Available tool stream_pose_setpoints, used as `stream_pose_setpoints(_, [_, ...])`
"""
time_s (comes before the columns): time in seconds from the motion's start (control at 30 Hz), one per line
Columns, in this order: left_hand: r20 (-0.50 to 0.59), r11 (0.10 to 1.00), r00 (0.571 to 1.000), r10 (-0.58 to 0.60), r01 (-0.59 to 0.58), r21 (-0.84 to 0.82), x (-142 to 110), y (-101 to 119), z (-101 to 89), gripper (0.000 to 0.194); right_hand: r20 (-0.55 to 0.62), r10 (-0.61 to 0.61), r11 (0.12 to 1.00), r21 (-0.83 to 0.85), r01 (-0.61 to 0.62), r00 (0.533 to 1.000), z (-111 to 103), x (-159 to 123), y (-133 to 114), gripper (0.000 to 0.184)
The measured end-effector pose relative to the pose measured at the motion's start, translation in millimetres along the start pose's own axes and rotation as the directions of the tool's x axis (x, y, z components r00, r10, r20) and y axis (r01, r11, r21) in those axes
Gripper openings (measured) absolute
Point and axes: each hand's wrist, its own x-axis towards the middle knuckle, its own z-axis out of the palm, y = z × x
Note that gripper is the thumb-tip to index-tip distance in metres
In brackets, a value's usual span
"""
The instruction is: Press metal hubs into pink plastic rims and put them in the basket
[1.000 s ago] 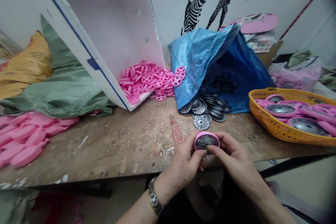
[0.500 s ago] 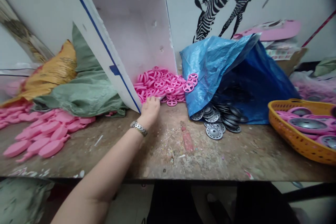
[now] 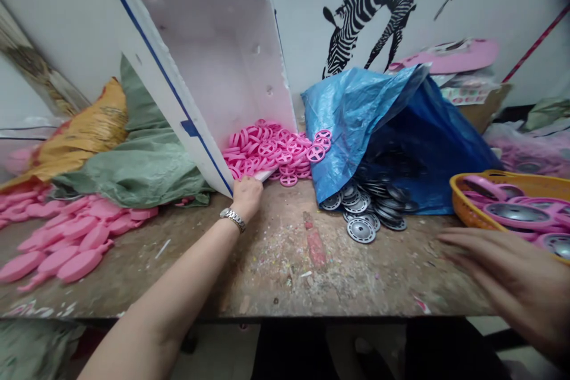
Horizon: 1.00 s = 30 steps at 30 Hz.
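My left hand [image 3: 248, 193], with a metal watch on the wrist, is closed over the lower front lip of a white foam box [image 3: 196, 130] lying on its side. Its fingertips are mostly hidden from me. Just beyond them, small pink spoked wheels [image 3: 267, 148] spill from the box's opening. At the right my right hand [image 3: 516, 276], blurred by motion, has its fingers stretched out with nothing seen in them. It is in front of the orange basket [image 3: 461, 202], which holds pink wheels with silver discs [image 3: 512, 211].
A blue plastic bag [image 3: 342, 113] lies with silver and black discs [image 3: 360, 230] spilling from its mouth. Pink flat parts [image 3: 75, 237] are heaped on the left before a green sack [image 3: 138, 160]. The worn table's front edge [image 3: 312, 312] runs across below.
My right hand has come into view beside the basket, where one pink ring now stands tilted. My left hand stays at the box lip. The whole view has shifted slightly.
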Motion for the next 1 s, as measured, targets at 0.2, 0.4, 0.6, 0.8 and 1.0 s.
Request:
stream_pose_setpoints(0.2, [-0.07,0.988,0.99,0.122,-0.128,-0.084,-11,11,5.2,0.025,0.098,-0.266,0.964,0.001,0.267,0.959,54,2,-28,0.027])
stream_pose_setpoints(0.4, [-0.501,0.97,0.864,-0.049,-0.079,-0.231,-29,-9,-19.8,0.048,0.113,-0.274,0.961,-0.003,0.276,0.955,64,0,-39,0.03])
stream_pose_setpoints(0.6, [-0.523,0.724,0.618,-0.587,0.111,-0.681,-4,-67,-27.0,0.114,0.1,-0.275,0.961,0.005,0.276,0.956,77,-7,-28,0.034])
stream_pose_setpoints(0.8, [-0.245,0.435,0.57,-0.784,0.224,-0.872,42,-69,-9.5,0.11,0.076,-0.171,0.985,0.039,0.168,0.982,88,-16,-23,0.033])
stream_pose_setpoints(1.0, [-0.334,0.497,0.572,-0.749,0.152,-0.855,25,-48,5.8,0.101,0.079,-0.102,0.994,0.046,0.099,0.992,98,-27,-16,0.03])
